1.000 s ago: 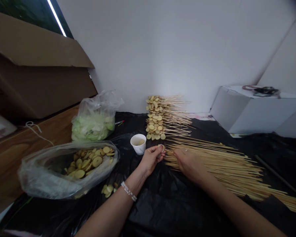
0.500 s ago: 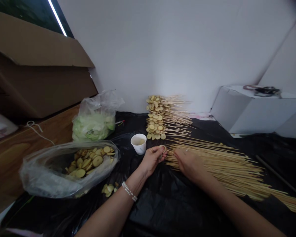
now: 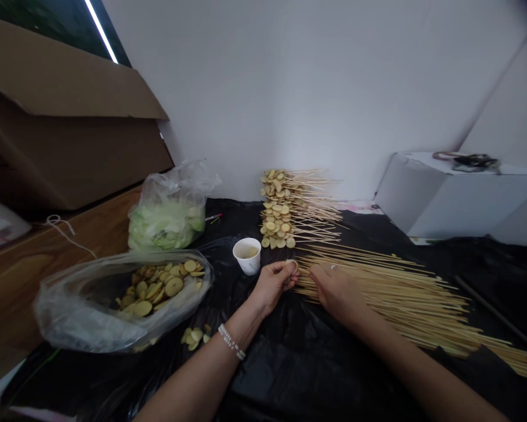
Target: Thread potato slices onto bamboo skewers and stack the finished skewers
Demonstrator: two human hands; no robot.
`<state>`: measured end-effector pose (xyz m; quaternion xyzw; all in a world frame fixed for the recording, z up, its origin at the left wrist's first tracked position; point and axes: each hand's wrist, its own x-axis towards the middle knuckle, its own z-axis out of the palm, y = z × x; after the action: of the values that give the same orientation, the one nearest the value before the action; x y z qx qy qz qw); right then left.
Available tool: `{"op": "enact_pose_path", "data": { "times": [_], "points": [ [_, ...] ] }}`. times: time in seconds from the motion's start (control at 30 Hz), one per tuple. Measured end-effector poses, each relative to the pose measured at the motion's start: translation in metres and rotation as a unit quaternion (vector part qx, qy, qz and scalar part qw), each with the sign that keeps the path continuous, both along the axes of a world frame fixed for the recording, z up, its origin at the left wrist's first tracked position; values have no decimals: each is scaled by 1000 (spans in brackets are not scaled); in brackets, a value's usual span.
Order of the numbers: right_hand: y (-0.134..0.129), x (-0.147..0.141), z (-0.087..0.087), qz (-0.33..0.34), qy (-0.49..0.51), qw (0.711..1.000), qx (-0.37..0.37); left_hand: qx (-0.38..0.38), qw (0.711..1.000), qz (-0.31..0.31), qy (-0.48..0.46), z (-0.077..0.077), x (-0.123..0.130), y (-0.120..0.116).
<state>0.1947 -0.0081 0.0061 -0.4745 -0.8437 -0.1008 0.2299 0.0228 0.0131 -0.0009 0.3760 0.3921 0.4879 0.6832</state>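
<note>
My left hand (image 3: 275, 286) pinches a pale potato slice (image 3: 293, 265) between thumb and fingers, beside the white paper cup (image 3: 247, 258). Just to its right, my right hand (image 3: 336, 290) is closed on a thin bamboo skewer, mostly hidden by the fingers, over a wide spread of loose bamboo skewers (image 3: 404, 293). Beyond both hands lies a stack of skewered potato slices (image 3: 277, 211), their bare sticks pointing right. An open clear plastic bag (image 3: 87, 316) at left holds many potato slices (image 3: 157, 287). A few loose slices (image 3: 193, 337) lie near my left forearm.
A tied clear bag of green leafy vegetable (image 3: 166, 217) stands behind the potato bag. Black plastic sheeting (image 3: 289, 363) covers the surface. A cardboard box (image 3: 70, 135) is at far left, a white box (image 3: 456, 193) at back right, and a pen (image 3: 213, 217) near the leafy bag.
My left hand has turned slightly and moved a little down and right, with the potato slice still pinched. My right hand has hardly moved.
</note>
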Motion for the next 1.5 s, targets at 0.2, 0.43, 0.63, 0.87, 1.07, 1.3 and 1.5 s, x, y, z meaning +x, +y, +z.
{"op": "enact_pose_path", "data": {
  "times": [0.2, 0.43, 0.63, 0.87, 1.07, 1.3, 1.5],
  "points": [
    [1, 1, -1, -26, -21, 997, -75, -2, 1000, -5, 6, 4, 1, -1],
    [5, 2, 6, -2, 40, 995, -96, 6, 1000, 20, 19, 6, 0, 1],
    [6, 4, 8, 18, 66, 997, -32, -1, 999, 40, -16, 7, -2, 4],
    [2, 3, 1, -16, -10, 1000, -6, -4, 1000, 18, -19, 6, -2, 3],
    [4, 4, 2, -10, 40, 995, -93, -2, 1000, 5, -11, 4, -2, 1],
    [2, 2, 1, 6, 37, 999, -28, -2, 1000, 5, -7, 3, 0, 0],
    [0, 2, 1, -24, -9, 998, -50, -5, 1000, 3, -8, 3, 0, 0]
  ]
}}
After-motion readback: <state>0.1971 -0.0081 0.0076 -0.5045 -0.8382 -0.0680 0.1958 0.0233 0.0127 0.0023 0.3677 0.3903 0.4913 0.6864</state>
